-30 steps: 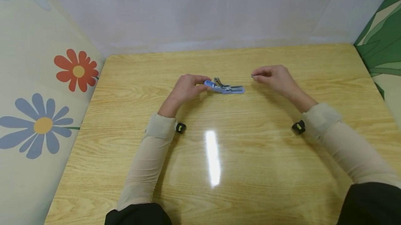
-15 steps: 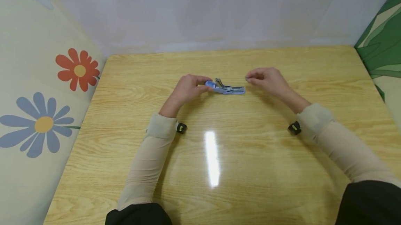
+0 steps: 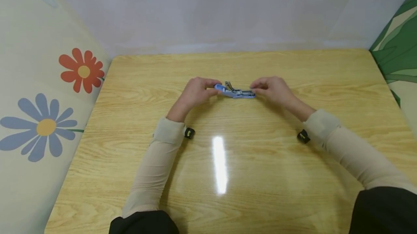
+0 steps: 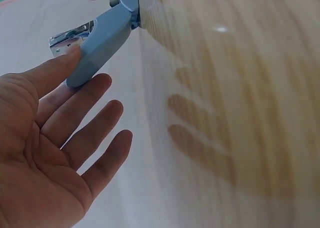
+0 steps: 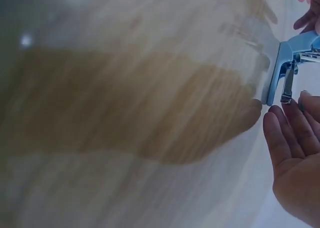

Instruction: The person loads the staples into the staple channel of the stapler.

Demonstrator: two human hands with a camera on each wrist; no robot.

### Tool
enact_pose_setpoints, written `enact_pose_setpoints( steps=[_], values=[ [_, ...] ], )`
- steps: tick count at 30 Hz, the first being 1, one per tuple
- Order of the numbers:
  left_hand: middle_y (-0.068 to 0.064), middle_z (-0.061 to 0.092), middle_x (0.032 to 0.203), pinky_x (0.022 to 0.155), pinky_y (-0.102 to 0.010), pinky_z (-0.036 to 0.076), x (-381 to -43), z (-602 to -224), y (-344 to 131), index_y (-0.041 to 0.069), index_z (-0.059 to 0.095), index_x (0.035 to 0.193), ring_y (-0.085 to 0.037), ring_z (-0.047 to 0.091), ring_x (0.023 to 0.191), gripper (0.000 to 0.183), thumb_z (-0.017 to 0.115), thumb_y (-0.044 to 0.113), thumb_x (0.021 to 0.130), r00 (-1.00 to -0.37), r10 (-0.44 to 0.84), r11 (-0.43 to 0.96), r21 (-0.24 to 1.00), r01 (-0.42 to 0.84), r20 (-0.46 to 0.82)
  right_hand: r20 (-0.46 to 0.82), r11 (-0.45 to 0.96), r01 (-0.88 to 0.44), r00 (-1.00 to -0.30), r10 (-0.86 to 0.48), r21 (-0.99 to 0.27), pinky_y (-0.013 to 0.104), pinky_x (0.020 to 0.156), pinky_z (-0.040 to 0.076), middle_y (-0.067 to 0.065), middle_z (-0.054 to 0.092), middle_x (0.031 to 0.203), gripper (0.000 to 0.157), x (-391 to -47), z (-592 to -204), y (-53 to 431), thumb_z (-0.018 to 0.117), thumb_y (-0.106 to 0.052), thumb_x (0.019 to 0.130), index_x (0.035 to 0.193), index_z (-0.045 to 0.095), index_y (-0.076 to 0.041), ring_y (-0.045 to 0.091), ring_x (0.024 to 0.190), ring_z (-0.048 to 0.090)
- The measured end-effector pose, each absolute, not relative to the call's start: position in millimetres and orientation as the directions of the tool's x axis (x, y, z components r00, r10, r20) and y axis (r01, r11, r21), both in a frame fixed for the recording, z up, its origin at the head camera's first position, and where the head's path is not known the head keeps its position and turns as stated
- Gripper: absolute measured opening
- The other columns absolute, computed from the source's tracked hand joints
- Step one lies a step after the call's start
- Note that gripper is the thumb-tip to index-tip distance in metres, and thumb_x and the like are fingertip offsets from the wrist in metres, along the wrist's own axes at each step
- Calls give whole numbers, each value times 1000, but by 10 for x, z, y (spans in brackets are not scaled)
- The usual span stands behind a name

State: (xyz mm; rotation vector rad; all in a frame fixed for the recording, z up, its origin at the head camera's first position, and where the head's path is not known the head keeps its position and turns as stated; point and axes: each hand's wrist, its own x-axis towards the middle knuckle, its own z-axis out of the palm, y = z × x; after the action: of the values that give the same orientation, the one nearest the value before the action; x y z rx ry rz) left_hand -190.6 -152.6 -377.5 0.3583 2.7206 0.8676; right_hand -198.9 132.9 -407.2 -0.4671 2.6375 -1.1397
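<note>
A light blue stapler lies opened out near the far middle of the table, its metal magazine exposed and another metal part sticking up. My left hand pinches the stapler's raised left end between thumb and fingers, the other fingers spread in the left wrist view. At the stapler's right end, my right hand pinches a tiny grey strip of staples, mostly hidden by the fingertips. In the right wrist view these fingertips are close to the end of the magazine; whether they touch it I cannot tell.
The wood-grain table carries a bright light reflection in front of the stapler. A pale wall covering stands behind the far edge. Painted panels with flowers and green leaves flank the table.
My right hand has moved left and slightly nearer to me, bringing the strip of staples to the stapler's right end. The left hand keeps its grip on the stapler, almost unmoved.
</note>
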Motion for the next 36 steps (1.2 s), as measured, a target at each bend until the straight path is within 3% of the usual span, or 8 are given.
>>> enact_pose_setpoints(
  steps=[12, 18, 24, 30, 36],
  values=[
    [-3, 73, 127, 71, -31, 37, -1924, -3773, -1516, 19, 70, 132, -20, 53, 84, 38, 69, 35, 98, -935, 308, 798, 583, 152, -178, -35, 705, -295, -910, -413, -645, 44, 94, 56, 11, 78, 110, 19, -1964, -4082, 1245, 71, -17, 96, 112, 76, -9, 27, 100, 73],
    [-3, 74, 126, 88, -36, 46, -1934, -3781, -1504, 18, 70, 131, -21, 63, 105, 38, 70, 35, 97, -935, 315, 811, 557, 178, -161, -8, 711, -320, -909, -416, -626, 43, 91, 56, 11, 78, 108, 18, -1946, -4086, 1220, 71, -17, 96, 111, 77, -9, 26, 97, 74],
    [-4, 73, 126, 99, -41, 48, -1939, -3783, -1497, 19, 70, 132, -24, 63, 122, 39, 69, 35, 97, -936, 309, 817, 551, 170, -169, -4, 720, -328, -909, -418, -612, 44, 91, 55, 10, 78, 107, 18, -1942, -4073, 1211, 71, -17, 96, 110, 77, -9, 26, 97, 74],
    [-4, 73, 126, 98, -41, 48, -1940, -3781, -1495, 19, 69, 132, -24, 63, 122, 39, 69, 35, 97, -936, 307, 819, 549, 169, -170, 9, 732, -353, -904, -428, -582, 44, 90, 55, 10, 79, 107, 18, -1949, -4079, 1184, 71, -18, 96, 110, 77, -9, 26, 96, 74],
    [-4, 73, 127, 88, -37, 47, -1934, -3781, -1489, 18, 69, 133, -22, 65, 112, 39, 69, 34, 97, -935, 308, 817, 551, 166, -175, 19, 746, -368, -902, -431, -555, 43, 88, 56, 8, 79, 106, 18, -1937, -4086, 1151, 71, -21, 97, 110, 78, -11, 24, 95, 75]
  ],
)
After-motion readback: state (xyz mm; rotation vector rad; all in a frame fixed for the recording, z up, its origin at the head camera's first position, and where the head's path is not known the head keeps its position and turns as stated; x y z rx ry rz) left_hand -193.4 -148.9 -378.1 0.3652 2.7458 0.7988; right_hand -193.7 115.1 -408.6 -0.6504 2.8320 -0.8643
